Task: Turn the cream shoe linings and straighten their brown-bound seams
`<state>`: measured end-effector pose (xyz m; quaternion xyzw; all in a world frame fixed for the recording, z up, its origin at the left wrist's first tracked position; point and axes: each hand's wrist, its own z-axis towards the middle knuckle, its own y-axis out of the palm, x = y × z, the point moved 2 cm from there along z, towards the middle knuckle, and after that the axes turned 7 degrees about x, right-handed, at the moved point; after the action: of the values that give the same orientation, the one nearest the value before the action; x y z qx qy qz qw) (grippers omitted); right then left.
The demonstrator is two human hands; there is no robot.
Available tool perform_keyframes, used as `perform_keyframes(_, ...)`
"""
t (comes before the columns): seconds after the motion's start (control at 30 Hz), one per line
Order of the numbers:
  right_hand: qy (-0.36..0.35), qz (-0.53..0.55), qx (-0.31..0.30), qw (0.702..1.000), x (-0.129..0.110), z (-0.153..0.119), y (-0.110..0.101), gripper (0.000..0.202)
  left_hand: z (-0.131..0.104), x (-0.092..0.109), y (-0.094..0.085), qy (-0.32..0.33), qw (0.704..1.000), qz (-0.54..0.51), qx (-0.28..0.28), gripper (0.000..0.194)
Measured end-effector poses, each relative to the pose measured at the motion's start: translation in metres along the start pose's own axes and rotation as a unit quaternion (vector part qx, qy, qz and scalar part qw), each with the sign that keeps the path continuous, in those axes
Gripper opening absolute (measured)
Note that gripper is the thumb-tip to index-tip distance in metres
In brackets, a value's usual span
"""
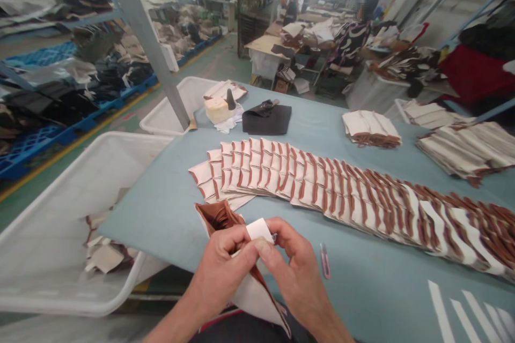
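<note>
Close to my body, at the table's near edge, both hands hold a cream and brown fabric pouch [257, 300] with its brown inside showing. My left hand [215, 262] is closed on the pouch, near its open mouth. My right hand [300, 273] pinches a small white strip [259, 229] with thumb and forefinger, against the pouch's edge; the left fingertips touch the strip too. How the strip sits on the fabric is hidden by my fingers. To the right of my right hand lie pink-handled thread snips [325, 262].
A long overlapping row of cream and brown pieces [306, 177] crosses the blue-green table [161, 214]. White strips [440, 308] lie at the near right. Behind are black cloth [267, 119], a thread cone [230, 100] and fabric stacks [372, 126]. A white bin [40, 262] stands left.
</note>
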<state>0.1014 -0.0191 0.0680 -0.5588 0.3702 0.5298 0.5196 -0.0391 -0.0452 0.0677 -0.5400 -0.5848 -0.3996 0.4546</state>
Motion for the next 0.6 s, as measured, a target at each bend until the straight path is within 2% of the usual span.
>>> perform_keyframes(0.23,0.057,0.066,0.008,0.996,0.006,-0.015,-0.004,0.021,-0.009,-0.004,0.009,-0.001,1.0,0.025,0.004,0.033)
perform_keyframes(0.4,0.112,0.14,0.014,0.984,0.002,-0.017,-0.006,0.024,-0.019,0.004,0.014,0.077,0.991,0.102,0.029,0.035)
perform_keyframes(0.6,0.108,0.15,0.022,0.982,-0.004,-0.018,-0.006,0.024,-0.026,0.009,0.015,0.096,0.988,0.118,0.035,0.035)
